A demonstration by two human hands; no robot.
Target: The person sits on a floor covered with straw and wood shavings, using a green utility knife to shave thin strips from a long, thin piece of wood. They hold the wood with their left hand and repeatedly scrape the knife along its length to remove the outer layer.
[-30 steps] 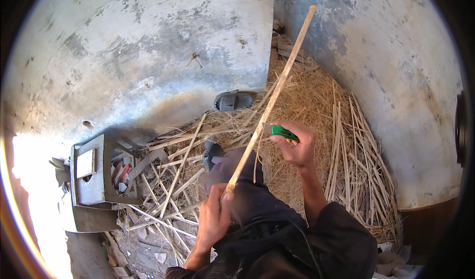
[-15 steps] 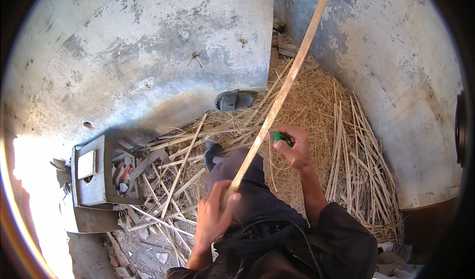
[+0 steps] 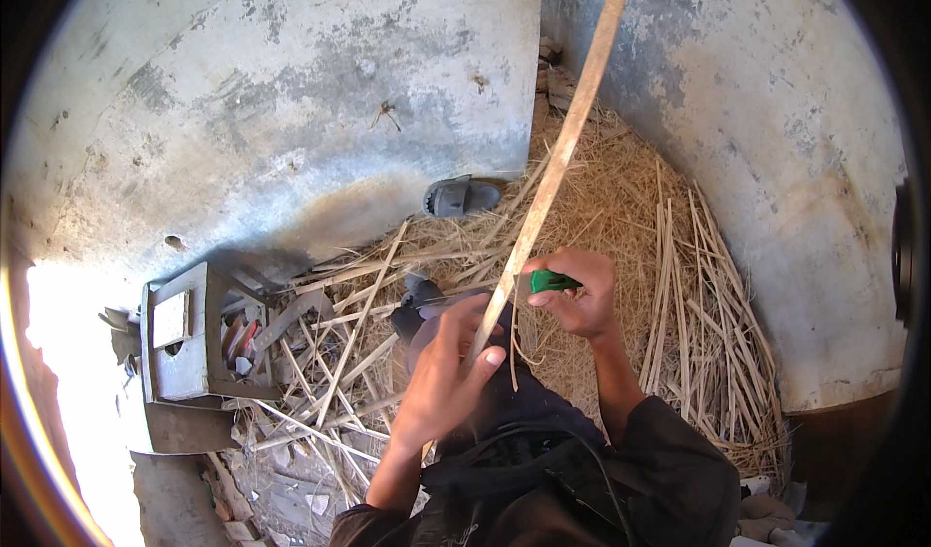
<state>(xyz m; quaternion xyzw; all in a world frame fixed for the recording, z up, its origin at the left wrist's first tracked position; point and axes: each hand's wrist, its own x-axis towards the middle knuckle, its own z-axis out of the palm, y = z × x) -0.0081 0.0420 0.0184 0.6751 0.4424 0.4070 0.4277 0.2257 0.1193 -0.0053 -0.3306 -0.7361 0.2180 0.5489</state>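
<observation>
Cane (image 3: pixel 561 164) has swung steeper since a second ago: top end now runs out past the upper frame edge, was well inside before. Left hand (image 3: pixel 448 368) has slid up it, right hand (image 3: pixel 574 297) sits closer to it.

Left hand: fingers curled round the lower cane, thumb tip pressed on the strip, holding it. Right hand: fist closed on a green-handled tool (image 3: pixel 551 280), handle poking out toward the cane, just beside it. Blade not visible, contact with the cane can't be told.

Cane runs diagonally from the lap up and right, across the wall corner (image 3: pixel 541 72).

Room: person sits tight in a corner, grey plaster walls on two sides. Right wall (image 3: pixel 776 140) curves close round the straw pile (image 3: pixel 621 208); loose split strips (image 3: pixel 698 324) lie fanned along its foot. More strips (image 3: pixel 339 353) criss-cross the floor to the left. Free space is mostly upward, along the cane; floor around the knees is cluttered.

Grey sandal (image 3: pixel 461 196) lies at the foot of the back wall, apart from the hands. Second sandal (image 3: pixel 419 300) half under strips, near the left hand.

Containers: grey box (image 3: pixel 179 338) on the left, open on its right side, with small items inside, one red; too small to identify. Well apart from both hands.
</observation>
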